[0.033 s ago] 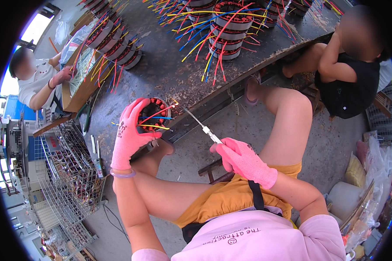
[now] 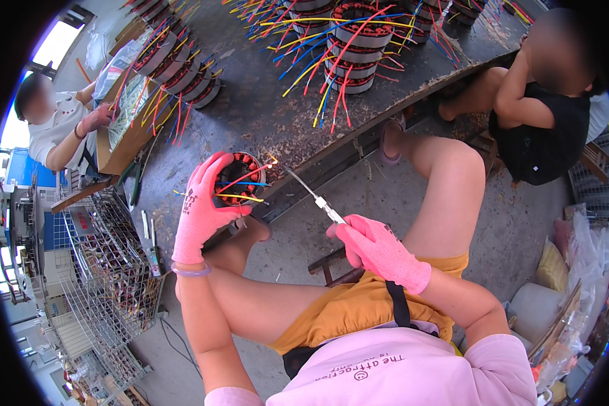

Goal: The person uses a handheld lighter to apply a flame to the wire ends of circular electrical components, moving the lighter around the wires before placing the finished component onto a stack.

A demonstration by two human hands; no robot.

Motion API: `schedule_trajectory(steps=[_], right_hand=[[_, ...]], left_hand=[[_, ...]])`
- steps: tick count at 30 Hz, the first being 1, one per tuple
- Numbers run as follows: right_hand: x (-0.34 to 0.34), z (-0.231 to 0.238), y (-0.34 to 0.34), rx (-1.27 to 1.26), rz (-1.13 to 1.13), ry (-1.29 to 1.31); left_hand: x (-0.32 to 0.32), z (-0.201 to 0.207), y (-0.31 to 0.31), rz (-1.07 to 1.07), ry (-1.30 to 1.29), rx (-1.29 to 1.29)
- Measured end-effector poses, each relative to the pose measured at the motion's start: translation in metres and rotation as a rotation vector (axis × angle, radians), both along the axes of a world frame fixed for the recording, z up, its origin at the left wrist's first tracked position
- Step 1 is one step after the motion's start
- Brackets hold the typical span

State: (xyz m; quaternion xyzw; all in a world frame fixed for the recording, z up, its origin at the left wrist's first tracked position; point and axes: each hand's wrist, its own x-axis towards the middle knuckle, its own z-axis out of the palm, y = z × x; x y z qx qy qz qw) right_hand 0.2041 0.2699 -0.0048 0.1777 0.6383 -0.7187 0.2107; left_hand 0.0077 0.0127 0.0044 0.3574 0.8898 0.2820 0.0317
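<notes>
Head view: my left hand (image 2: 199,213) grips the round motor stator (image 2: 240,179) at the table (image 2: 264,122) edge. My right hand (image 2: 379,250), closed on a thin needle tool (image 2: 311,193), aims it up-left at the stator.

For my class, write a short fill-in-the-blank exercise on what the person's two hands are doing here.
1. Both hands wear ____ gloves.
2. The left hand grips a round motor stator with coloured ____ sticking out.
3. The right hand holds a thin metal tool whose tip points at the ____.

Missing words: pink; wires; stator
</notes>
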Motion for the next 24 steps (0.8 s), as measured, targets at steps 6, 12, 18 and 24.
schedule_trajectory(steps=[6, 12, 18, 24], right_hand=[[0.003, 0.014, 0.006, -0.012, -0.011, -0.060], [0.011, 0.036, 0.016, 0.000, -0.052, 0.022], [0.020, 0.056, 0.027, -0.074, -0.132, 0.101], [0.015, 0.070, 0.030, -0.104, -0.138, 0.157]], left_hand=[[-0.001, 0.001, 0.003, 0.014, -0.024, 0.075], [0.004, 0.023, -0.014, 0.121, -0.005, 0.120], [-0.043, 0.136, -0.042, 0.177, -0.044, 0.435], [-0.138, 0.190, -0.027, 0.176, 0.063, 0.322]])
